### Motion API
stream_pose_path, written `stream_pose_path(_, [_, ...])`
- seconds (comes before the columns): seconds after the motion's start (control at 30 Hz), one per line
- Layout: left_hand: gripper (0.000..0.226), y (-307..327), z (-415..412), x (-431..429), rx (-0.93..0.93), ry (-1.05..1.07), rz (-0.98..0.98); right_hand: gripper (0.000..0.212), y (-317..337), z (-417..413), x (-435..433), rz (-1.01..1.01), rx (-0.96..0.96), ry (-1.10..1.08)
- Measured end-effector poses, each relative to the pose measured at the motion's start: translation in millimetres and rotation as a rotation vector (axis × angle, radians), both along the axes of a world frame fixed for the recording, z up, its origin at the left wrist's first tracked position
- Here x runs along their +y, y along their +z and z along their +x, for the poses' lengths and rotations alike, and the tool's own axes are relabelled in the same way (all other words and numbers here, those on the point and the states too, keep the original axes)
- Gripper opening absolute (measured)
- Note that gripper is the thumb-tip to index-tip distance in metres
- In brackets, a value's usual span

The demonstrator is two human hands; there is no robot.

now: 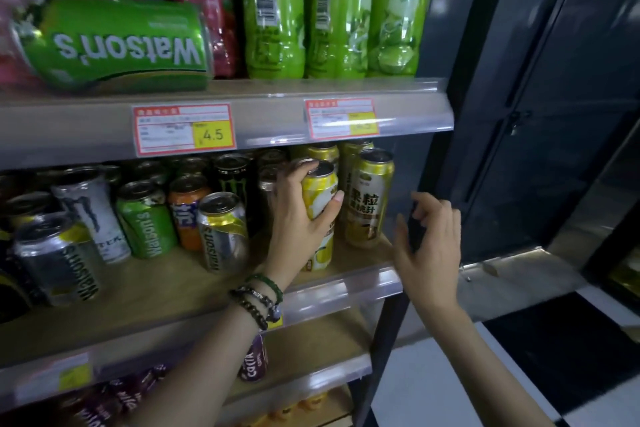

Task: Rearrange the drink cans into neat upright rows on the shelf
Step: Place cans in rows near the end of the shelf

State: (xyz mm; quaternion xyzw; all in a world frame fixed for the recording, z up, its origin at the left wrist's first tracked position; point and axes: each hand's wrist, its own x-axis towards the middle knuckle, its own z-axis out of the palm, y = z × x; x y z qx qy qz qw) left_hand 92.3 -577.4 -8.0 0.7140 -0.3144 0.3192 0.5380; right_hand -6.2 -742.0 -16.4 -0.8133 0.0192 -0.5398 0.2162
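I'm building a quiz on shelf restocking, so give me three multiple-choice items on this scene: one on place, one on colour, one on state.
1. Where is the green Watson's can lying on its side?
A upper shelf
B middle shelf
C floor

2. What colour is the tall juice can in the left hand?
A orange
B yellow
C black

3. How is the right hand?
A gripping a can
B open, holding nothing
C out of view

Answers: A, it lies before the bottles; B, its label is yellow; B, the fingers are spread off the cans.
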Motion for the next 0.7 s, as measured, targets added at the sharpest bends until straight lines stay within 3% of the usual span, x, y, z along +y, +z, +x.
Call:
stream_pose_path(0.23, [0.066, -4.9, 8.6, -4.0, 0.011, 0.064, 0.032, 0.035, 0.5, 1.6, -3.0, 0.011, 0.013, 0.043])
stream_pose_path(0.43, [0.116, -33.8, -15.6, 11.4, 0.204, 0.225, 0.121, 0.037, -16.0, 2.3, 13.1, 0.048, 0.077, 0.172])
stream_pose_path(0.53, [0.101, -43.8, -25.1, 18.1, 0.429, 0.254, 0.229, 0.049, -27.6, 10.1, 23.2, 0.182, 0.202, 0.220])
stream_pose_path(0.63, [0.082, -42.3, -18.8, 19.9, 0.455, 0.348, 0.408, 0.071, -30.4, 19.1, 33.3, 0.304, 0.309, 0.203])
stream_pose_path(0.7, [0.078, -41.9, -14.0, 21.5, 0.457, 0.286, 0.391, 0.083, -28.3, 25.8, 37.9, 0.340, 0.357, 0.171])
